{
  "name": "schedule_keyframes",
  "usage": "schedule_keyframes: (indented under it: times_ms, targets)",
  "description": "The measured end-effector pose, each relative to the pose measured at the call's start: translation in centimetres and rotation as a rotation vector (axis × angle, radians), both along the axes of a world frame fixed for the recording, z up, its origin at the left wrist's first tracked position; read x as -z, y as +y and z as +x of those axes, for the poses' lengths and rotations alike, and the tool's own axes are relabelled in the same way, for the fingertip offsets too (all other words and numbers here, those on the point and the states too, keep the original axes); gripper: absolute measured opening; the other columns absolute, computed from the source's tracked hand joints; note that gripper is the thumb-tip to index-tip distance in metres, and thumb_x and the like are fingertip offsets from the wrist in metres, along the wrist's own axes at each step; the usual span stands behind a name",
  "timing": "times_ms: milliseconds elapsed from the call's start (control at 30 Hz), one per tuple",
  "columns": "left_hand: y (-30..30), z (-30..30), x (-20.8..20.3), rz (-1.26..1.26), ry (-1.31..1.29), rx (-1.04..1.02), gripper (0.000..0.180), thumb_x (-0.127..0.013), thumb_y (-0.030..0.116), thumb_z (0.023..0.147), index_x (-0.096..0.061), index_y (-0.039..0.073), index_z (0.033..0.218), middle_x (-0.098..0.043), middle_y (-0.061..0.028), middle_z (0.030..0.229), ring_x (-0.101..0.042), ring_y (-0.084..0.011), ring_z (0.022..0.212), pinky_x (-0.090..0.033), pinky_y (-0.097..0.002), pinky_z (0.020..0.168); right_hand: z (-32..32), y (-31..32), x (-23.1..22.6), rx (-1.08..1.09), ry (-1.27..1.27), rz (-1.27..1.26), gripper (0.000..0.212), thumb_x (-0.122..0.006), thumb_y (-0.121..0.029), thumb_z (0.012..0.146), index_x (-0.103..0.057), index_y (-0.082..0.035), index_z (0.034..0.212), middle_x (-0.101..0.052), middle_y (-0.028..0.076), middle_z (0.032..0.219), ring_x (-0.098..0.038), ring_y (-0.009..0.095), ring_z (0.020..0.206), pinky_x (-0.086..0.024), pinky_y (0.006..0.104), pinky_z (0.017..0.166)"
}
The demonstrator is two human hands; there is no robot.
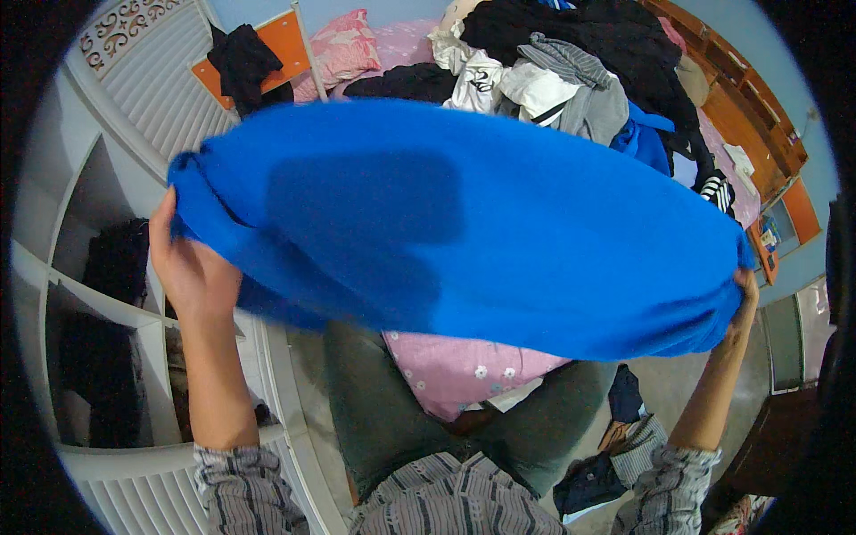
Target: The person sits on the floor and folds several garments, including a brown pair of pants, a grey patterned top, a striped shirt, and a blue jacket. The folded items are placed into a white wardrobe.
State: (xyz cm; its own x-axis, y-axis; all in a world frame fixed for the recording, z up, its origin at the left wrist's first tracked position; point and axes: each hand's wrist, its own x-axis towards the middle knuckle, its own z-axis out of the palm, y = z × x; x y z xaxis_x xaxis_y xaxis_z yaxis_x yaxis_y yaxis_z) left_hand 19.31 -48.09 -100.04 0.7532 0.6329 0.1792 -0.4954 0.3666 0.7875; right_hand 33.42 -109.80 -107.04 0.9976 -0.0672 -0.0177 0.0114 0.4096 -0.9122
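Note:
A large bright blue garment (pixel 517 232) is stretched wide between my two hands, in the air above my lap. My left hand (pixel 198 267) grips its bunched left end, the thumb up along the edge. At the far right end my right hand (pixel 745 290) is closed on the cloth, most of its fingers hidden behind the fabric. The garment sags slightly in the middle and its lower left edge is blurred. A dark shadow falls across its left half. Whether it is a shirt or some other piece I cannot tell.
Behind the garment, a heap of black, white, grey and blue clothes (pixel 575 85) lies on a bed. Open white shelves (pixel 53 276) with dark clothes stand at my left. A pink flowered cloth (pixel 473 366) hangs between my knees. Folded clothes (pixel 593 481) lie on the floor at right.

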Motion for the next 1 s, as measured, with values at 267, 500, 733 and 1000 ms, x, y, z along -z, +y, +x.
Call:
schedule_keyframes:
  times_ms: [267,500,733,1000]
  targets:
    - [-4.4,-9.2,20.4,-0.880,0.680,0.025,0.066,-0.068,0.040,0.080,-0.039,0.007,0.129,-0.055,-0.0110,0.120,-0.057,-0.0261,0.106,-0.046,-0.0396,0.091,11.6,-5.6,10.8,0.353,-0.036,-1.216,0.041,-0.065,-0.020,0.078,-0.057,-0.003,0.115,-0.064,0.013,0.107,-0.062,0.029,0.093,-0.049,0.0371,0.083]
    - [-0.5,-18.0,27.6,-0.761,0.747,-0.130,0.067,-0.070,0.036,0.081,-0.034,0.004,0.128,-0.053,-0.0126,0.111,-0.055,-0.0242,0.104,-0.046,-0.0350,0.089,-1.0,9.2,18.3,0.174,-0.279,-1.236,0.042,-0.060,-0.004,0.082,-0.052,-0.003,0.123,-0.058,0.014,0.118,-0.057,0.027,0.106,-0.043,0.0359,0.092]
    - [0.6,-12.6,29.4,0.439,1.036,-0.115,0.060,-0.076,0.027,0.074,-0.048,0.002,0.121,-0.054,-0.0150,0.113,-0.053,-0.0278,0.106,-0.041,-0.0374,0.094,-8.9,24.4,16.3,-0.448,-0.695,-1.447,0.065,-0.075,-0.016,0.066,-0.049,-0.006,0.125,-0.046,0.020,0.130,-0.045,0.039,0.116,-0.035,0.0457,0.098]
    - [1.0,-4.2,26.7,1.404,0.790,-0.218,0.063,-0.072,0.013,0.071,-0.047,0.007,0.128,-0.051,-0.0210,0.126,-0.045,-0.0379,0.120,-0.028,-0.0465,0.105,-5.2,19.3,16.5,-0.264,-0.316,-1.521,0.045,-0.061,0.002,0.063,-0.062,-0.006,0.107,-0.063,0.016,0.105,-0.057,0.036,0.100,-0.043,0.0422,0.088]
